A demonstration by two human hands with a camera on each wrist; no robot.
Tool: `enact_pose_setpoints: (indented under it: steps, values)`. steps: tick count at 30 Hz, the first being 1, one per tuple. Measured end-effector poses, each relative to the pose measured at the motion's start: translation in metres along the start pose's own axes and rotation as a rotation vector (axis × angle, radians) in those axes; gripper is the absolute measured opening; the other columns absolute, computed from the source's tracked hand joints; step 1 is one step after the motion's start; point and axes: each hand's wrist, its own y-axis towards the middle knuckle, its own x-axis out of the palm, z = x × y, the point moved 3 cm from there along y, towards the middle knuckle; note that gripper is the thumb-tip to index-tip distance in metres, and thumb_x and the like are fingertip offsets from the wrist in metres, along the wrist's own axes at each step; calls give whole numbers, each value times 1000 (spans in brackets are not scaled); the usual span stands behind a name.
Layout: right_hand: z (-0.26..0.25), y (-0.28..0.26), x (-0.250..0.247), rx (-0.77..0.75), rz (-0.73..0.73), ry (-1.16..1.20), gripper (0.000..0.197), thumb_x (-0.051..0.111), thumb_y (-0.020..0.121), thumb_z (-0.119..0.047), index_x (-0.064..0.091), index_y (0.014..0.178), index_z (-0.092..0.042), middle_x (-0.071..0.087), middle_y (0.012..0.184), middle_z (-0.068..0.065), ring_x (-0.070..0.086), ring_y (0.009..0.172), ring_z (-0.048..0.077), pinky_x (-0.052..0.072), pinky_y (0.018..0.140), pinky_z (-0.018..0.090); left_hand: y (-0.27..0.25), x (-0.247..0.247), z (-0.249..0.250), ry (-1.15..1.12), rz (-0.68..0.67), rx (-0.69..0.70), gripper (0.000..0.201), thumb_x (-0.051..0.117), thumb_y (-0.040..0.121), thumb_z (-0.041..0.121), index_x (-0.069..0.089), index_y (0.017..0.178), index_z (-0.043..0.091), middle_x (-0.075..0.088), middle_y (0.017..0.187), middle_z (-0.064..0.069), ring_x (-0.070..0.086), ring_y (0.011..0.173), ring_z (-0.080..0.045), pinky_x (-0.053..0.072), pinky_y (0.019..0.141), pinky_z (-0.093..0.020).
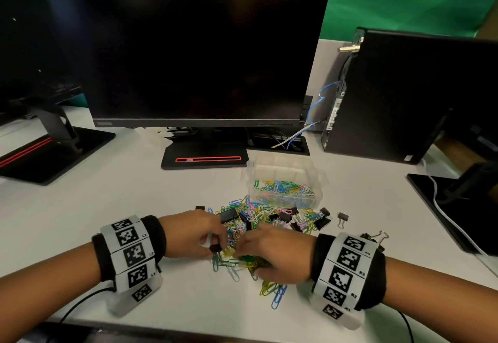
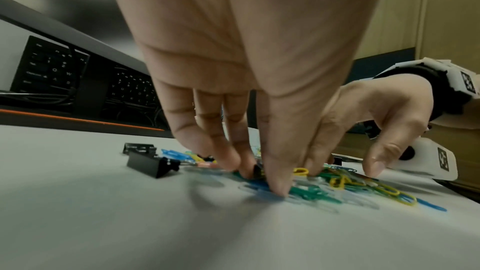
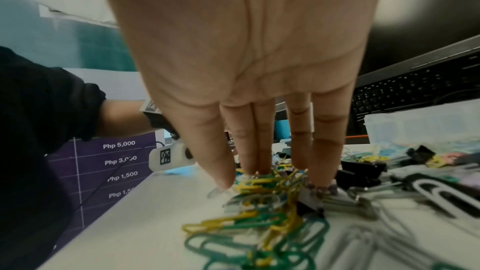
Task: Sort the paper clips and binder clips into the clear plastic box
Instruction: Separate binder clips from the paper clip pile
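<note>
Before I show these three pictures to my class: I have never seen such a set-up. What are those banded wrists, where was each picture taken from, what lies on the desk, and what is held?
No machine here: a person works with bare hands, wearing wristbands with printed squares. One picture comes from a head camera looking down; the other two come from a camera on each wrist. On the white desk lies a pile of coloured paper clips mixed with black binder clips. Behind it stand a clear box holding more and a dark monitor. The left hand seems to pinch a small black clip. The right hand presses straight fingers on the pile and holds nothing.
</note>
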Motion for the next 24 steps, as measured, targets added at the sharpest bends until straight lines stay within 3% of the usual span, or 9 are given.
enact_pose_setpoints:
  steps: [4,6,9,12,14,16,18,21,24]
  values:
    - [0,-9,0,-83,5,11,41,53,86,-10,58,126,-14,59,127,4,47,102,23,19,74,19,-2,-2,-5,-8,25,-18,23,59,87,20,64,109,22,61,108,3,47,75,-3,29,65,-2]
    - [4,-16,1,-101,-3,28,40,55,85,-12,59,125,-16,60,126,1,47,101,22,25,79,19,-4,-3,-10,2,46,-37,24,59,86,21,63,110,24,59,108,4,41,74,2,29,65,0]
    - [11,-29,4,-78,-46,63,39,57,85,-16,61,123,-20,60,127,-3,49,105,23,41,90,34,-6,-2,-12,24,101,-55,31,62,84,31,58,115,28,49,107,8,39,90,1,28,75,-3]
    - [21,-43,2,-39,-32,123,37,58,85,-20,62,122,-24,60,127,-7,49,111,18,41,96,33,-5,0,0,22,109,-19,39,65,80,39,56,117,30,47,110,9,42,106,-4,32,88,-12]
    - [26,-50,2,3,-29,143,43,61,86,-24,56,128,-26,55,133,-7,47,118,14,36,100,26,-3,4,8,43,50,8,46,67,79,39,54,122,29,48,119,7,40,115,-6,29,93,-13]
    - [25,-53,8,6,-62,168,53,66,83,-27,49,134,-26,49,137,-4,42,123,12,31,102,22,1,7,13,58,-10,15,51,69,78,36,52,126,25,49,120,6,41,112,-6,26,87,-9]
    - [21,-53,16,-2,-83,206,58,69,81,-24,48,134,-25,48,135,-2,42,124,13,31,103,21,4,8,15,36,-39,6,51,70,78,33,52,125,22,48,109,7,41,95,-5,26,79,-8]
    - [19,-54,20,1,-16,252,45,66,81,-16,57,125,-23,53,124,0,48,115,13,34,93,17,7,9,17,-10,-55,2,43,69,79,28,57,119,20,45,98,11,41,83,-4,31,71,-11]
    - [24,-56,17,43,9,263,33,65,81,-13,64,113,-19,56,120,-2,51,110,12,31,85,13,8,11,26,1,-61,27,30,65,83,24,61,112,18,58,105,2,45,77,-6,30,64,-9]
